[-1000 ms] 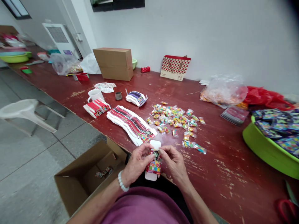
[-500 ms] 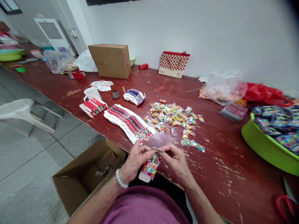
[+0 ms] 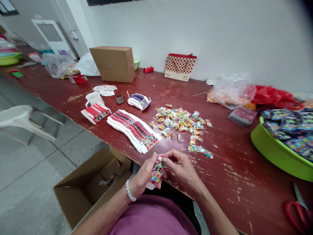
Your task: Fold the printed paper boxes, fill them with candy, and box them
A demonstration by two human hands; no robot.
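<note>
Both my hands hold a small red printed paper box (image 3: 157,173) at the table's near edge. My left hand (image 3: 144,174) wraps its side from the left. My right hand (image 3: 179,168) pinches its top end, where the flap is folded down. Just beyond my hands lies a fanned row of flat, unfolded boxes (image 3: 133,130) of the same print. To its right is a loose pile of small colourful wrapped sweets (image 3: 179,122).
An open cardboard box (image 3: 91,184) stands on the floor below my left hand. A green basin (image 3: 278,153) of dark packets sits at right, red scissors (image 3: 297,212) near it. Further back are a white mug (image 3: 93,99), a closed carton (image 3: 113,63), plastic bags and a checked paper bag (image 3: 179,67).
The box's white top flap stood up a second ago; it is now folded down under my right fingers. My hands and the box have tilted and dropped slightly toward me.
</note>
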